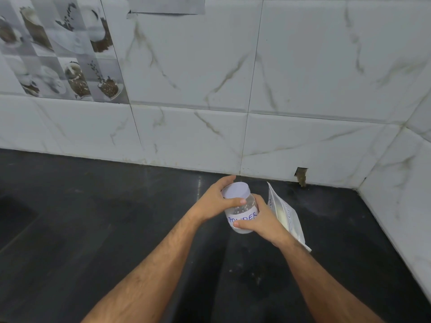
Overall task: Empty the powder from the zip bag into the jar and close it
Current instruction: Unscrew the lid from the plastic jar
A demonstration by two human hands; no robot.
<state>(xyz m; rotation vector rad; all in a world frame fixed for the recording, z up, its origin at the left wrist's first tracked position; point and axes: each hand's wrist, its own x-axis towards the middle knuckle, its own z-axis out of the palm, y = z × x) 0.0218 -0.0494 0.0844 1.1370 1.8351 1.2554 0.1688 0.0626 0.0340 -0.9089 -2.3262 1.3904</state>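
Note:
A clear plastic jar (242, 214) with a white label reading "POWDER" stands on the black counter (93, 229). A white lid (235, 190) sits on top of it. My left hand (217, 201) wraps around the lid from the left, thumb across its front rim. My right hand (261, 220) grips the jar's body from the right, over part of the label. Just right of the jar a zip bag (285, 215) with pale powder inside stands upright, partly hidden behind my right hand.
A white marble-patterned tiled wall (210, 89) runs along the back of the counter and turns at the right corner (396, 183). A small hole (301, 176) is in the tile base. A dark recess (14, 215) lies at the far left.

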